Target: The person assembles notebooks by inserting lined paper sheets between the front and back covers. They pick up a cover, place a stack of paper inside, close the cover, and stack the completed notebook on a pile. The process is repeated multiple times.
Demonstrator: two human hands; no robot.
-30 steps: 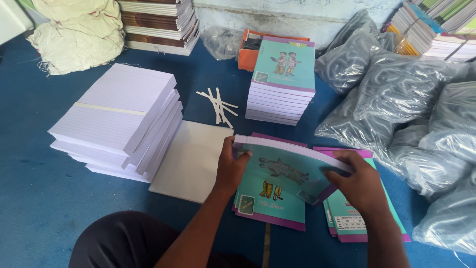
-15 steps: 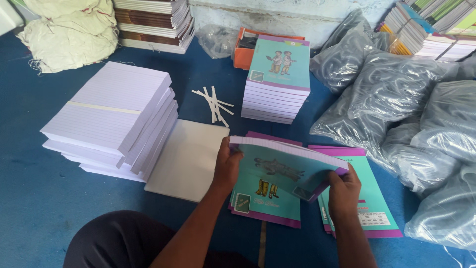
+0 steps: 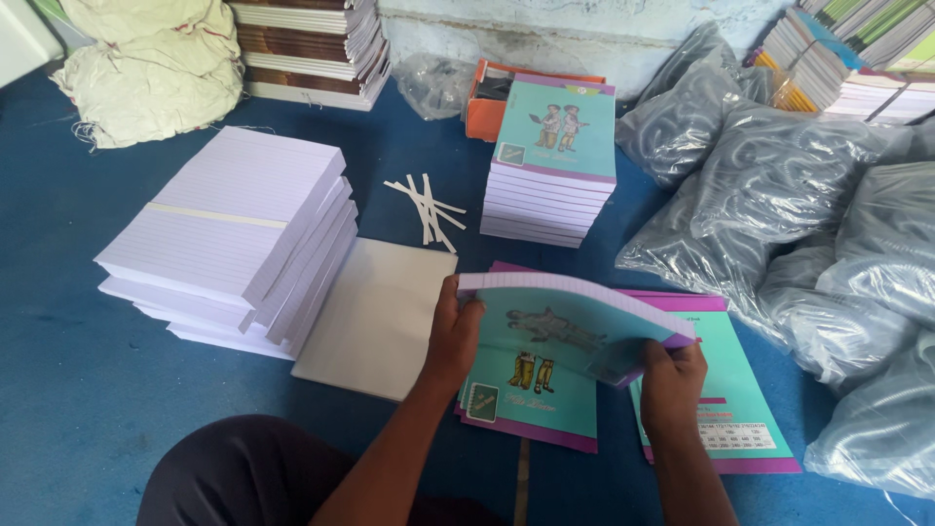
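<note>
Two bare hands are closed on one thin teal-covered exercise book with a purple edge (image 3: 575,326), which is held tilted just above the blue floor covering (image 3: 68,390). The left hand (image 3: 453,336) is clamped on the book's near-left edge, and the right hand (image 3: 672,385) grips its lower right corner, thumb on top. Beneath the raised book, flat teal and purple printed covers (image 3: 726,409) are spread on the floor. A white sheet of card (image 3: 375,312) lies just left of the left hand, beside a tall stack of white ruled paper blocks (image 3: 234,229). Further back, a pile of finished teal-covered books (image 3: 555,161) is seen near loose white paper strips (image 3: 424,209). Grey plastic bags (image 3: 808,214) are heaped at the right.
</note>
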